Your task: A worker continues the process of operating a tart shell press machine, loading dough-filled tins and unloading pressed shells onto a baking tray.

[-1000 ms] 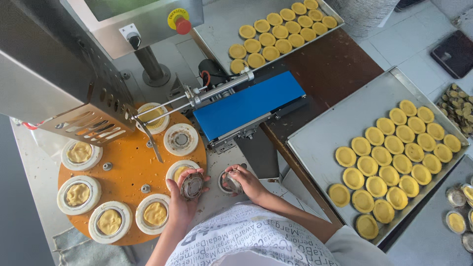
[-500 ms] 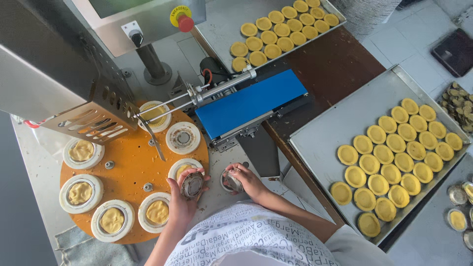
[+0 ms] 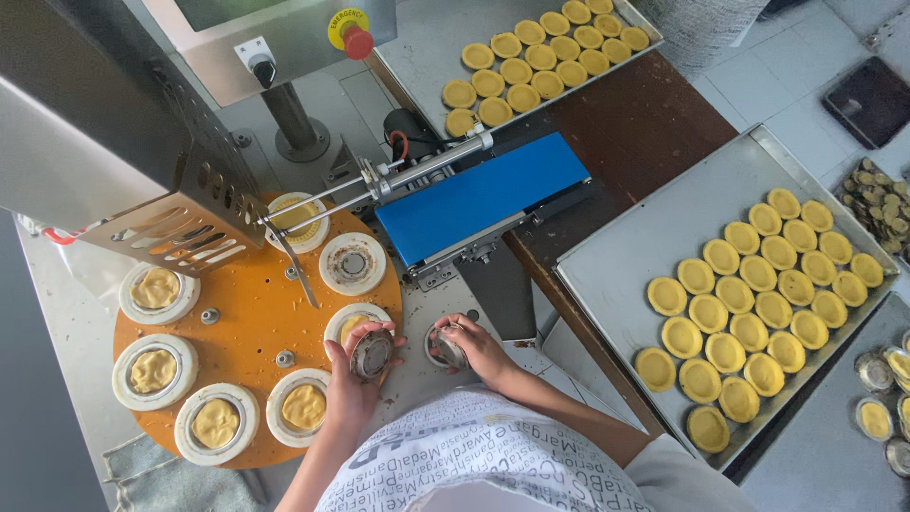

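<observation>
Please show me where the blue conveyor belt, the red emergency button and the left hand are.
blue conveyor belt (image 3: 479, 197), head view, middle of the belt surface
red emergency button (image 3: 357, 43), head view, red cap
left hand (image 3: 355, 379), head view, back of the hand

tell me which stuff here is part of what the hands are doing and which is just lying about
In hand:
left hand, holding a metal tart mould
right hand, on a second mould
orange turntable
dough-filled cups

Lying about:
near tray of yellow shells
far tray
blue conveyor
dark tablet

To your right a steel tray (image 3: 616, 284) of yellow tart shells (image 3: 749, 294), ahead of you a second tray (image 3: 427, 47) of shells, a blue conveyor belt (image 3: 479, 194), a red emergency button (image 3: 357, 42), a brown bench (image 3: 645, 123)
</observation>
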